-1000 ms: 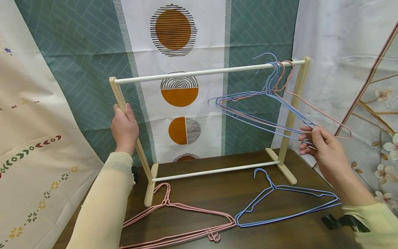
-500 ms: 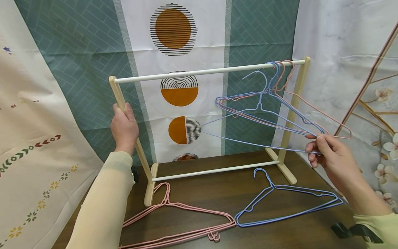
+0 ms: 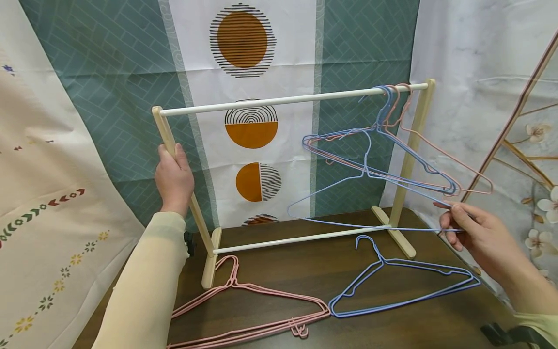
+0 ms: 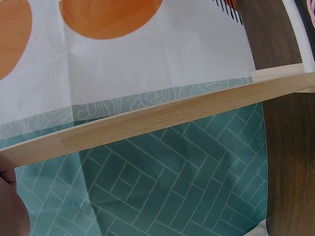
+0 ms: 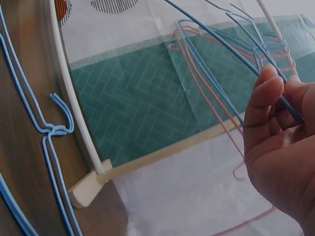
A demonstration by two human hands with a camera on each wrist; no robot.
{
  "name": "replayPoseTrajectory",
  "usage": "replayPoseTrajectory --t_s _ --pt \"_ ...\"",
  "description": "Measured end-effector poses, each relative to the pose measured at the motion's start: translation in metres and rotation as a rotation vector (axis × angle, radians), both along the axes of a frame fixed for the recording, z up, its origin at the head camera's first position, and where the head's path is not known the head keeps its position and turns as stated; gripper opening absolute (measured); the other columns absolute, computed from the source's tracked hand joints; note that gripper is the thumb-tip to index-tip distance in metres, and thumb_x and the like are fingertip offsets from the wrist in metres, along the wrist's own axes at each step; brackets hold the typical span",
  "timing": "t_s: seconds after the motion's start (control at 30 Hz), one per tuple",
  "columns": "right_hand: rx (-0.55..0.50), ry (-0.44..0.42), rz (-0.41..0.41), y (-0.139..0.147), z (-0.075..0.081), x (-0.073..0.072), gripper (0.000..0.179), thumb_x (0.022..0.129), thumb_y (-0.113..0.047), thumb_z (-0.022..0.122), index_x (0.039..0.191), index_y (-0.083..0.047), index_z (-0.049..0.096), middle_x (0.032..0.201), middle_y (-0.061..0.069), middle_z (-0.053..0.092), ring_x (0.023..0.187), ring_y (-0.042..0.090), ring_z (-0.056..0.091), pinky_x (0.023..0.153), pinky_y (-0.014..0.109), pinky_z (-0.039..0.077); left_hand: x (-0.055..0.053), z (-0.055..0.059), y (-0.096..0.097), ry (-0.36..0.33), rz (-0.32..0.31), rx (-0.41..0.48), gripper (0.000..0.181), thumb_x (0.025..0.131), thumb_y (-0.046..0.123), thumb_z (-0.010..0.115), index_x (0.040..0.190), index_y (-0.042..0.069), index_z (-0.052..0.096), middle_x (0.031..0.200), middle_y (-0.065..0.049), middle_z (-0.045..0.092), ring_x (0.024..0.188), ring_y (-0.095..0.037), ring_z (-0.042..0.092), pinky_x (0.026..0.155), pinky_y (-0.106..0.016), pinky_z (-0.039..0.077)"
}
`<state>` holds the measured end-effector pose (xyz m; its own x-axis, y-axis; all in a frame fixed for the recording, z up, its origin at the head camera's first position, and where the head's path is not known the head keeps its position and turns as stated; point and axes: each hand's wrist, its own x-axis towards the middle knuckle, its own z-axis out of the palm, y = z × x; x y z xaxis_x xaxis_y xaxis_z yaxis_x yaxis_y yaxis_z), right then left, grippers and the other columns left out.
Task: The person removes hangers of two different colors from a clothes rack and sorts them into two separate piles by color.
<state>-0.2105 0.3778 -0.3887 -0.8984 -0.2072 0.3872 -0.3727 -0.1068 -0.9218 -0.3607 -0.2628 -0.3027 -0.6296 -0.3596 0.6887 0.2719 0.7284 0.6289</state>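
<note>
My left hand [image 3: 174, 177] grips the left wooden post [image 3: 163, 128] of a small garment rack with a white top rail [image 3: 270, 102]. In the left wrist view only part of that hand shows, at the lower left beside the post. My right hand [image 3: 479, 232] pinches a blue wire hanger [image 3: 335, 183] by its right corner; the hook is free of the rail and lies below it. Behind it, several blue hangers [image 3: 383, 109] and pink hangers [image 3: 453, 154] hang at the rail's right end. The right wrist view shows thumb and fingers around the blue wire.
On the brown table [image 3: 279, 271] lie pink hangers [image 3: 261, 291] at front left and blue hangers [image 3: 410, 261] at front right, their corners meeting. A lower white bar [image 3: 301, 240] joins the rack's wooden feet. Patterned cloths hang behind and at both sides.
The blue hanger in my right hand has come off the rail and moved down, toward me and slightly right. My left hand keeps its grip on the post.
</note>
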Motion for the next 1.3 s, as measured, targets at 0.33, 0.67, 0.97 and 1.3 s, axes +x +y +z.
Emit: replayPoseTrajectory --t_s 0.33,0.67,0.97,1.3 --pt "0.044 -0.067 0.059 0.022 -0.016 0.003 0.047 0.123 -0.01 0.029 0.144 -0.014 0.071 0.11 0.0 0.072 0.066 0.015 0.055 0.056 0.043 0.024 0.001 -0.002 -0.001 -0.004 0.001 0.0 0.063 0.12 0.054 0.027 0.144 -0.002 0.045 0.089 -0.017 0.053 0.076 -0.038 0.056 0.066 -0.044 0.045" --pt "0.047 -0.12 0.115 0.042 -0.029 0.005 0.051 0.123 -0.011 0.024 0.134 -0.008 0.073 0.114 -0.005 0.071 0.064 0.028 0.025 0.051 0.042 0.019 0.001 -0.003 -0.003 0.007 0.007 0.001 0.065 0.12 0.054 0.026 0.142 -0.003 0.046 0.088 -0.016 0.053 0.074 -0.037 0.054 0.065 -0.044 0.042" --pt "-0.013 -0.324 0.075 0.06 -0.038 0.005 0.05 0.123 -0.014 0.031 0.112 -0.01 0.079 0.096 -0.006 0.07 0.061 0.029 0.007 0.05 0.04 0.004 0.001 -0.002 -0.004 0.002 -0.002 0.007 0.065 0.119 0.055 0.025 0.141 -0.003 0.046 0.088 -0.015 0.051 0.074 -0.034 0.052 0.066 -0.044 0.042" --pt "-0.007 -0.377 0.188 0.076 -0.055 -0.005 0.057 0.122 -0.009 0.026 0.108 -0.008 0.081 0.084 -0.008 0.069 0.056 0.025 0.003 0.044 0.04 -0.004 0.0 0.0 -0.001 -0.002 -0.009 0.006 0.065 0.119 0.056 0.026 0.143 -0.002 0.046 0.088 -0.015 0.052 0.074 -0.033 0.054 0.065 -0.042 0.043"
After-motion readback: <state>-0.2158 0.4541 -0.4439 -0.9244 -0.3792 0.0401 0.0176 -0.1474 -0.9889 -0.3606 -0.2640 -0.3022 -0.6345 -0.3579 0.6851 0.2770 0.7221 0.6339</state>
